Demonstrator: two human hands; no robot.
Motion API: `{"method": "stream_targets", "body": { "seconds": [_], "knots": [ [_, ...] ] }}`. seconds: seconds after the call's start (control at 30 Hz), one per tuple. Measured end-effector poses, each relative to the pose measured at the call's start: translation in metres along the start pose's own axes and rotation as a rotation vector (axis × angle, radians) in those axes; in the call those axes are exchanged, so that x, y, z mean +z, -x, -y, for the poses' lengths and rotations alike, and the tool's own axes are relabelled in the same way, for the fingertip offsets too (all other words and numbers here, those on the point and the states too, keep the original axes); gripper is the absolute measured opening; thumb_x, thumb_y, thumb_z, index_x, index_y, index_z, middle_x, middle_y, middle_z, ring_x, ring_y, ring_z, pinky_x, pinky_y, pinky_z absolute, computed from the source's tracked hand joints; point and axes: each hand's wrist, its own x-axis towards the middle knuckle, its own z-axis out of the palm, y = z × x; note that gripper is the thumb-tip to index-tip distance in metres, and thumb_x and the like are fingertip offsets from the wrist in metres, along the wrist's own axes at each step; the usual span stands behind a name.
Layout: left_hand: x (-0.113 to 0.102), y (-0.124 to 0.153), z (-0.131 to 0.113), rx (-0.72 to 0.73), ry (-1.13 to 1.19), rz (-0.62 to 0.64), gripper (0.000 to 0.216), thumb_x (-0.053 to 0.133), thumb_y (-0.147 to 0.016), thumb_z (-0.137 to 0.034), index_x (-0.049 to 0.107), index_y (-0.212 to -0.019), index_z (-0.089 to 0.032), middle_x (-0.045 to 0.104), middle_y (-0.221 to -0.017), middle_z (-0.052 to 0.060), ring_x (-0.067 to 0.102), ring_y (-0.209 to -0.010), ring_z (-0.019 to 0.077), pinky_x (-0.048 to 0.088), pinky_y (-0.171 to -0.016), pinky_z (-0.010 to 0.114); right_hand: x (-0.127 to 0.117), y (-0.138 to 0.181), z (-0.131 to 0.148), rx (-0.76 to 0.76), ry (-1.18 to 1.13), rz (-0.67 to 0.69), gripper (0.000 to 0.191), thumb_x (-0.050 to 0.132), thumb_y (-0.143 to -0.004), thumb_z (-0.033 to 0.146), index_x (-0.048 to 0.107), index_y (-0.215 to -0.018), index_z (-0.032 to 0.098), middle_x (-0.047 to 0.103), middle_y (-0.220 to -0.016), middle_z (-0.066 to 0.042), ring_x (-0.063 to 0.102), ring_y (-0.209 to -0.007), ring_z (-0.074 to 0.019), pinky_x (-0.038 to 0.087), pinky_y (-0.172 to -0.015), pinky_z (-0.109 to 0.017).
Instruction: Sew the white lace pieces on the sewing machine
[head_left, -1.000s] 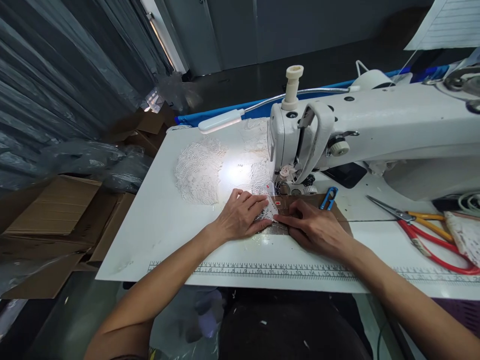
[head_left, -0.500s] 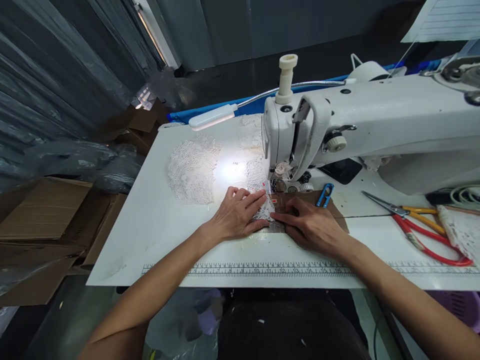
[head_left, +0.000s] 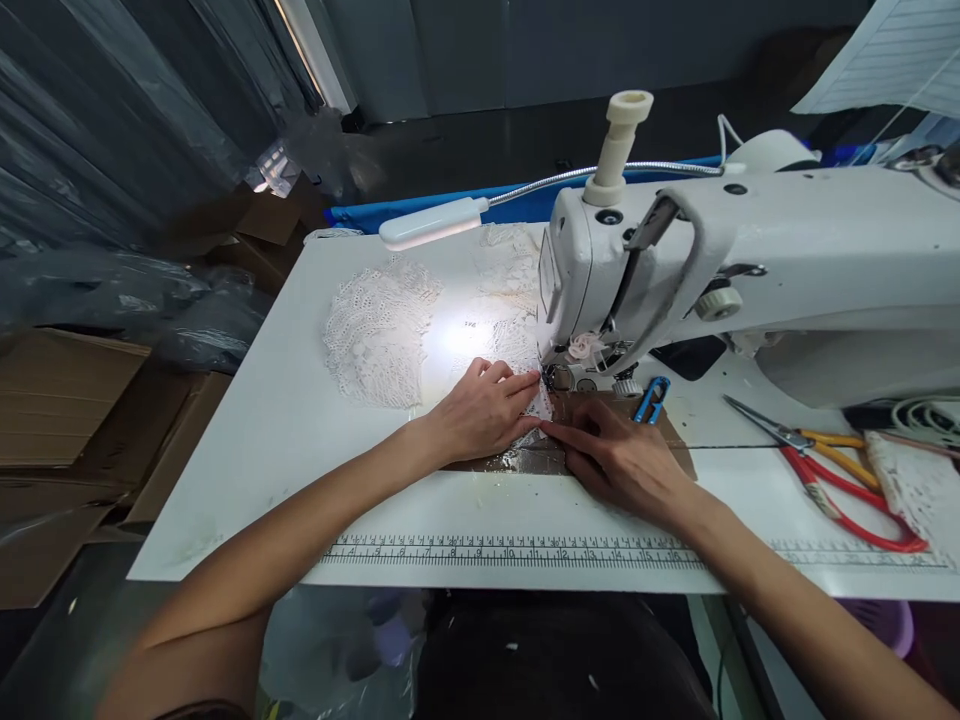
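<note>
Small piece of white lace (head_left: pixel 534 408) flat on the table (head_left: pixel 300 440), just in front of the sewing machine's needle foot (head_left: pixel 559 378), on a brown taped patch (head_left: pixel 525 460). Pinned from both sides: left hand (head_left: pixel 480 412) spread flat on its left edge, fingers straight and pointing right toward the needle; right hand (head_left: pixel 622 460) pressed flat on its right edge, fingers pointing left, fingertips nearly meeting the left ones. No pinch or closed grasp on either side, only palms and fingers bearing down. Lace directly under the fingertips, between them and the needle foot; left hand slightly nearer the foot. Long axis of the piece too hidden to tell.

Thin, open-patterned, limp cloth. More lace (head_left: pixel 379 330) in a rounded heap further left, lit by a lamp (head_left: pixel 433 222) on a bendy metal neck. Sewing machine (head_left: pixel 750 260) white, smooth, hard-cased. Blue thread snips (head_left: pixel 651 398) just right of the needle area, beside the right hand. Scissors (head_left: pixel 832 470) with red and orange handles well apart to the right. Printed ruler (head_left: pixel 525 552) along the near table edge.
</note>
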Motion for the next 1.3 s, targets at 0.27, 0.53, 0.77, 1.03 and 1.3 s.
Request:
{"method": "stream_targets", "body": {
  "seconds": [0.27,0.53,0.77,1.03,1.3],
  "knots": [
    [0.009,0.005,-0.001,-0.059,0.093,-0.070,0.041,0.041,-0.099,-0.043,0.056,-0.123,-0.014,0.055,-0.135,0.011,0.053,-0.103,0.0261,0.041,-0.084,0.043,0.003,0.001,-0.002,0.021,-0.012,-0.026,0.036,0.049,-0.091,0.025,0.062,-0.124,0.030,0.058,-0.097,-0.007,0.056,-0.073,-0.0147,0.038,-0.056,-0.025],
    [0.012,0.004,0.000,-0.053,0.066,-0.064,0.040,0.040,-0.099,-0.041,0.056,-0.123,-0.013,0.053,-0.137,0.009,0.053,-0.105,0.0270,0.039,-0.088,0.046,0.003,0.000,0.000,0.021,-0.001,-0.039,0.035,0.047,-0.092,0.025,0.063,-0.123,0.030,0.058,-0.097,-0.007,0.056,-0.074,-0.0142,0.033,-0.051,-0.024],
    [0.013,0.005,-0.001,-0.055,0.078,-0.087,0.039,0.042,-0.098,-0.040,0.056,-0.122,-0.014,0.055,-0.134,0.011,0.053,-0.105,0.0268,0.039,-0.088,0.046,0.004,0.000,0.000,0.010,-0.018,-0.069,0.034,0.046,-0.093,0.026,0.064,-0.122,0.029,0.058,-0.094,-0.007,0.056,-0.073,-0.0149,0.035,-0.053,-0.025],
    [0.014,0.005,0.000,-0.048,0.099,-0.116,0.037,0.043,-0.097,-0.038,0.057,-0.122,-0.015,0.056,-0.134,0.010,0.053,-0.105,0.0265,0.039,-0.090,0.046,0.006,0.000,0.002,0.015,-0.013,-0.096,0.035,0.042,-0.095,0.029,0.064,-0.123,0.028,0.058,-0.095,-0.008,0.056,-0.071,-0.0153,0.037,-0.053,-0.027],
    [0.009,0.004,-0.001,-0.019,0.025,-0.123,0.034,0.042,-0.097,-0.036,0.058,-0.118,-0.016,0.058,-0.128,0.011,0.054,-0.100,0.0252,0.037,-0.092,0.047,0.007,0.001,0.002,0.044,-0.018,-0.087,0.034,0.044,-0.093,0.029,0.065,-0.120,0.030,0.058,-0.094,-0.007,0.056,-0.074,-0.0152,0.032,-0.050,-0.026]
  ]
}}
